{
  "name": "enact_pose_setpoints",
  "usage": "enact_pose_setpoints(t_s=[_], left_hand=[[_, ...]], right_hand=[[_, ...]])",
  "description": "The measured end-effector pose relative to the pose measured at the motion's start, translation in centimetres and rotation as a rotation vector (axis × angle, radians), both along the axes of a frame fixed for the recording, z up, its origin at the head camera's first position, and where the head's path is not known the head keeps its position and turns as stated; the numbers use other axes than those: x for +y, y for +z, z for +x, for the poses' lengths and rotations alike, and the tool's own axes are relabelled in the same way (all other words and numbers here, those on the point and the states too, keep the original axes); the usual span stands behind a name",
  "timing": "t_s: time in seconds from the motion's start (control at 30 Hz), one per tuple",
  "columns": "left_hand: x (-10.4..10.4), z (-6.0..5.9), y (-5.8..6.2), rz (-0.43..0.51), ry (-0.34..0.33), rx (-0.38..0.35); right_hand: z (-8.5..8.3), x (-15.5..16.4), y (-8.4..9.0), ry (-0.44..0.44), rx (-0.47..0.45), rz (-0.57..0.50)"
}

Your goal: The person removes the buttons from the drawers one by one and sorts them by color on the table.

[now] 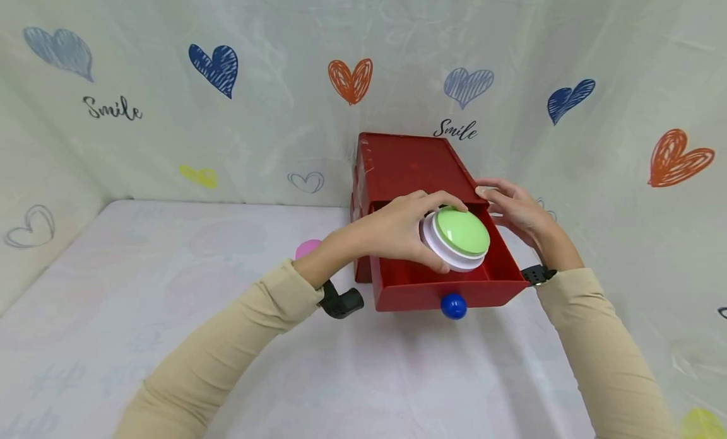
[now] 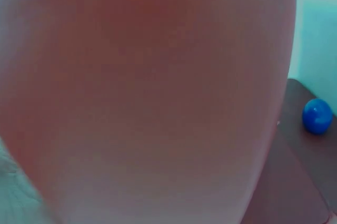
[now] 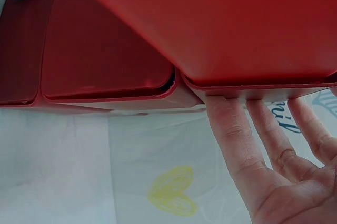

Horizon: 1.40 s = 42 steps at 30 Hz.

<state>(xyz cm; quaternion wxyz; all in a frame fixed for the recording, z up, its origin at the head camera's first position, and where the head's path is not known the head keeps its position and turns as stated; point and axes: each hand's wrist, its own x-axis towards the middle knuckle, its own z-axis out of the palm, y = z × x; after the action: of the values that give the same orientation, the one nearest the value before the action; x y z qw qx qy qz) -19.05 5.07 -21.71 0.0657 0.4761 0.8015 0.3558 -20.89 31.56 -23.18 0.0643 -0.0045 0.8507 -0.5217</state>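
A pink object (image 1: 307,247) peeks out at nine o'clock of the left hand (image 1: 397,229), whose curled fingers grip the one green-topped white disc (image 1: 456,238) above the open red drawer (image 1: 449,281) with its single blue knob (image 1: 453,306). At three o'clock, the right hand (image 1: 514,209) presses straight fingers against the red box (image 1: 409,164).

The red box (image 1: 409,164) and its drawer (image 1: 449,287) look like smooth, slightly glossy plastic, the blue knob (image 1: 453,306) shiny, the green-topped white button (image 1: 457,237) matt plastic, and the printed cloth (image 1: 170,338) softly creased.
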Motion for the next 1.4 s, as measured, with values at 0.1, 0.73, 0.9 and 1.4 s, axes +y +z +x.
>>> enact_pose_setpoints(t_s=[0.1, 0.73, 0.9, 1.4], left_hand=[[-0.7, 0.0, 0.3, 0.050, 0.012, 0.004], [-7.0, 0.6, 1.1, 0.214, 0.189, -0.028], [-9.4, 0.6, 0.2, 0.215, 0.289, -0.038], [-15.1, -0.8, -5.1, 0.155, 0.499, -0.090]], right_hand=[[0.0, 0.1, 0.0, 0.012, -0.004, -0.017], [0.1, 0.1, -0.1, 0.012, 0.009, -0.032], [0.1, 0.0, 0.0, 0.006, 0.011, -0.011], [0.1, -0.1, -0.1, -0.001, 0.005, -0.012]])
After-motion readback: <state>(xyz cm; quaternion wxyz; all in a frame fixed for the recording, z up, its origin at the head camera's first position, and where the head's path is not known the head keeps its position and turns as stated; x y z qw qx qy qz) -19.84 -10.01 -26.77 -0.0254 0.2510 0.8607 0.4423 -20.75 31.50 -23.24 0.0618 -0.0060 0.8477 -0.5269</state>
